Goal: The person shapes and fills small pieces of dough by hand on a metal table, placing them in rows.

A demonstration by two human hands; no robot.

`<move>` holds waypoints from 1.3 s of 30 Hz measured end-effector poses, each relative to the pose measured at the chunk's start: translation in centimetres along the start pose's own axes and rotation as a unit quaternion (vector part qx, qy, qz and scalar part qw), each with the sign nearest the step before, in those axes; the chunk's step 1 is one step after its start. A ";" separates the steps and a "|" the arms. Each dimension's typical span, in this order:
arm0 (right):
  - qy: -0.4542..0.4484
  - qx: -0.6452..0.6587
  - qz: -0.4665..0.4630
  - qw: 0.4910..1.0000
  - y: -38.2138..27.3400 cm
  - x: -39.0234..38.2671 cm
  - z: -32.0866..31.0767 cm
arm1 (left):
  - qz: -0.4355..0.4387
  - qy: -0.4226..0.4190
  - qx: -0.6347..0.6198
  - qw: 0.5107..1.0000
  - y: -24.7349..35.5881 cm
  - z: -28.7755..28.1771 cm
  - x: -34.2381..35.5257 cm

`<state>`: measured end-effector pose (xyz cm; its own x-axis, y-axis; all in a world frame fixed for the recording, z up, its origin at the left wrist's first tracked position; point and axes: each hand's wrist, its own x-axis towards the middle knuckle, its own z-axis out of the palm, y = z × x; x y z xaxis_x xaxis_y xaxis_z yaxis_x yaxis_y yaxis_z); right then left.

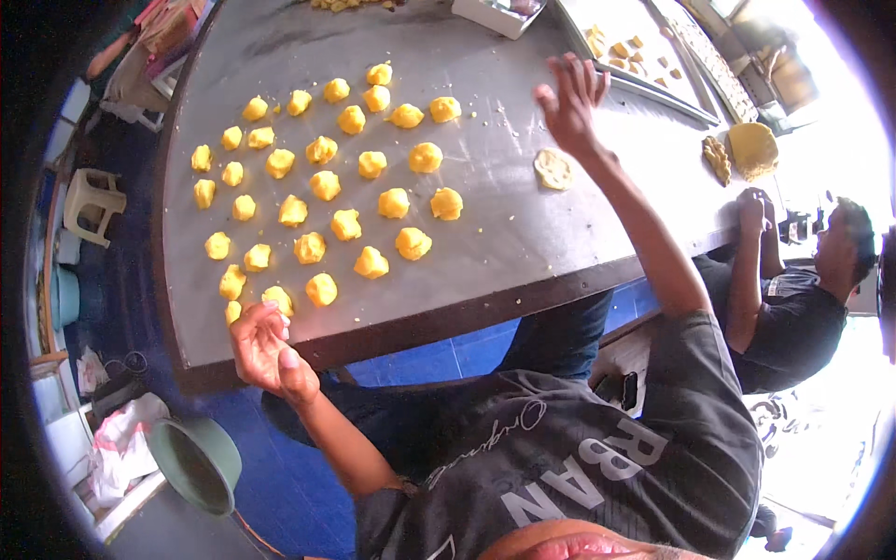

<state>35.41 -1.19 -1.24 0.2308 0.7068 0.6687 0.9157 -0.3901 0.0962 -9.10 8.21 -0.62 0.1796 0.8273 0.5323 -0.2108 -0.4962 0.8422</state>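
Rows of yellow dough balls cover the left half of the grey metal table. At the near left corner is my left hand, its fingers loosely bent and the thumb apart. Its fingertips come close to a dough ball in the nearest row, and I cannot tell whether they touch it. Over the table's right part, my right hand is stretched out with spread fingers and holds nothing. Just below it on the metal lies a flattened pale dough disc.
A tray with small dough pieces stands at the far right, beside a white box. A yellow block and a braided dough piece lie near a seated co-worker. A green basin and a stool stand left.
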 end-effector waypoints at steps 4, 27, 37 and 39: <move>-0.070 0.006 -0.031 0.997 -1.1 -0.2 0.8 | -0.004 -0.006 0.008 1.000 0.4 -0.3 0.0; -0.195 -0.019 -0.019 0.980 -6.0 -1.7 -1.4 | 0.016 -0.033 0.019 0.999 0.4 -0.1 -0.2; -0.041 0.015 -0.006 0.999 -2.6 -2.3 -1.7 | 0.007 -0.017 0.008 1.000 0.2 0.4 0.1; -0.127 -0.013 0.000 0.992 -2.8 -5.4 -0.3 | -0.010 -0.009 0.004 1.000 0.2 0.2 -0.3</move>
<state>31.51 -4.13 -4.88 0.3094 0.8317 0.4611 0.9076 -0.4029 0.1178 -9.03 7.80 -0.64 0.2020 0.8322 0.5163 -0.1983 -0.4815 0.8537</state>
